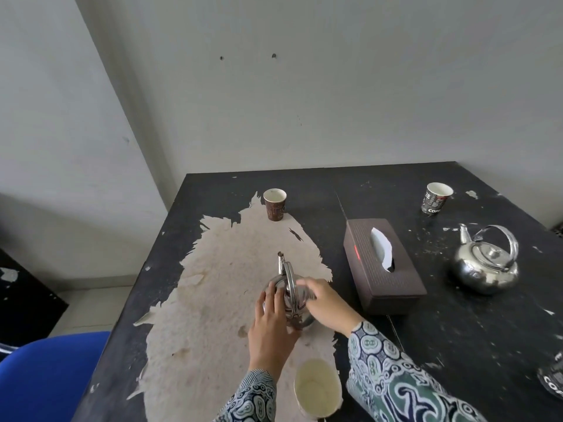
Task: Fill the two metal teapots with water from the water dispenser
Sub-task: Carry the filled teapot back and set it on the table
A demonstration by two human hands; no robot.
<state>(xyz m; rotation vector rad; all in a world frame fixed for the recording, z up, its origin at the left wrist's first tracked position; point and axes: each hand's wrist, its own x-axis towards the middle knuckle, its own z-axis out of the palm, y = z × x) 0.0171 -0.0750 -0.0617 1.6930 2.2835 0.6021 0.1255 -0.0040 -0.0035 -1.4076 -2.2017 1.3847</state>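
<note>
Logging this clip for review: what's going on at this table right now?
A person has both hands on the near teapot standing on the black table. The left hand rests against its side; the right hand is at its lid, blurred. The second teapot stands untouched on the right, lid on. No water dispenser is in view.

white letters "cof" show low on the black paper cup [435,197]; another "co" shows on the cup at the right edge [553,380].

Black table [380,345]: teapots [484,263], cups [274,204]
</note>
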